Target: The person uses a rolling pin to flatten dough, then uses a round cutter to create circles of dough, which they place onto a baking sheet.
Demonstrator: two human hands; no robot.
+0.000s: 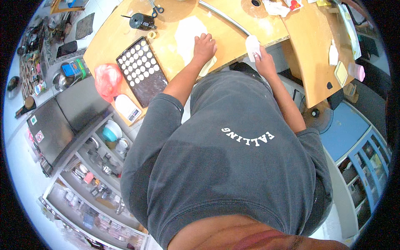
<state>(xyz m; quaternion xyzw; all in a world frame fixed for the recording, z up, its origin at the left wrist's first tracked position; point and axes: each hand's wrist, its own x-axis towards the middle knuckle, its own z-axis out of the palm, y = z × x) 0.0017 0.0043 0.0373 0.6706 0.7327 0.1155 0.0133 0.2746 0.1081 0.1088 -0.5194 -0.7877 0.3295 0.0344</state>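
Observation:
My left hand (204, 49) rests on a pale, thin sheet of dough (189, 32) on the table, fingers slightly bent and apart. At the table's front edge my right hand (266, 63) grips the lower end of a flat white piece (252, 45); what kind of thing it is I cannot make out. Its upper end meets the near end of a long metal rod (224, 16) lying across the table. Left of the dough sits a dark baking tray (148, 92) with rows of small round dough pieces (141, 62) on its far part. Beside it lies a yellowish ring (152, 34).
Further left are a red plastic bag (108, 81) and a white kitchen scale (127, 108). A black round container (141, 21) and scissors (156, 10) stand beyond the tray. A fan (315, 113) is low at my right, below the wooden table (308, 54).

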